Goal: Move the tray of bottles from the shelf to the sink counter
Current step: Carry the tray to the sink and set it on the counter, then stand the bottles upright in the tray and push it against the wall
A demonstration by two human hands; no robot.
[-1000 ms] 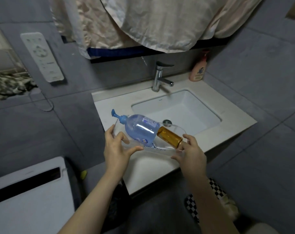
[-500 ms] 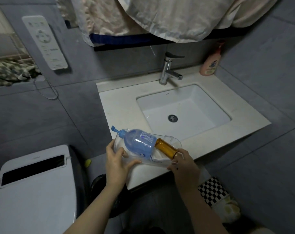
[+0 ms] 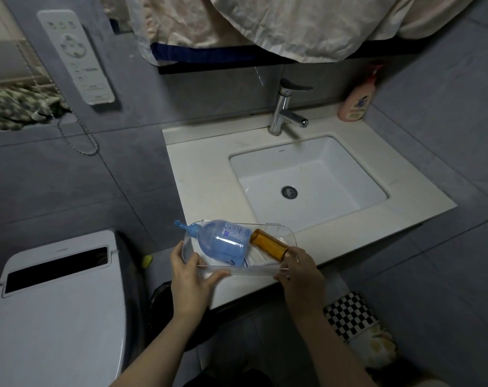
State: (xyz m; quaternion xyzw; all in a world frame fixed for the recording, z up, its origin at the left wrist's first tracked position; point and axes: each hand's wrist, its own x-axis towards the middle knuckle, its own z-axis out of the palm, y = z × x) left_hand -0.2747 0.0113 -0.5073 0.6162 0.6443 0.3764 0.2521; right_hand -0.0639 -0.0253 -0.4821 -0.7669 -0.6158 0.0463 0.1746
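A clear plastic tray (image 3: 288, 233) is at the front left corner of the white sink counter (image 3: 201, 174). I cannot tell whether it touches the counter. In it lie a blue pump bottle (image 3: 223, 241) on its side and a small amber bottle (image 3: 268, 243) to its right. My left hand (image 3: 188, 275) grips the tray's left end, thumb along the near rim. My right hand (image 3: 302, 270) grips the right end, fingers by the amber bottle.
The sink basin (image 3: 307, 177) and chrome tap (image 3: 284, 110) lie beyond the tray. A pink lotion bottle (image 3: 355, 99) stands at the counter's back right. A toilet (image 3: 55, 303) is at the left, a dark bin (image 3: 164, 300) below the counter, cloth (image 3: 265, 23) hanging overhead.
The tray has come down and toward the counter's front left corner, with both hands still holding it. The view has shifted, showing more of the counter and toilet.
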